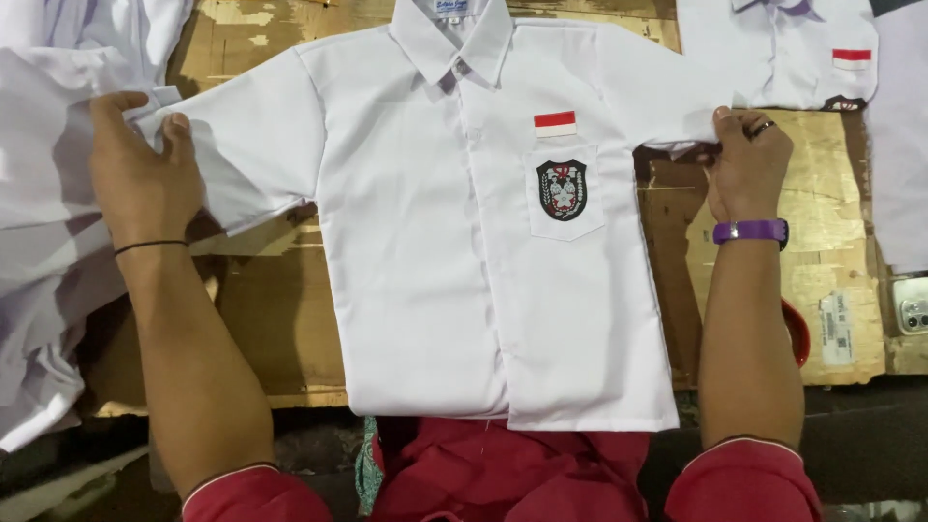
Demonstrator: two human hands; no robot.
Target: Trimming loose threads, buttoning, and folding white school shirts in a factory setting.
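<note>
A white shirt lies buttoned and face up, spread flat on the tabletop. The left hand pinches its left sleeve end; the right hand pinches the right. No fold is made yet.

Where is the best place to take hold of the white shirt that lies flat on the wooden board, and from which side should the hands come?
Probably at the two sleeve ends, from the outer sides. The white shirt lies flat, front up, sleeves spread wide, so only the cuff edges are free to pinch. The left hand already grips one sleeve end, the right hand the other.
</note>
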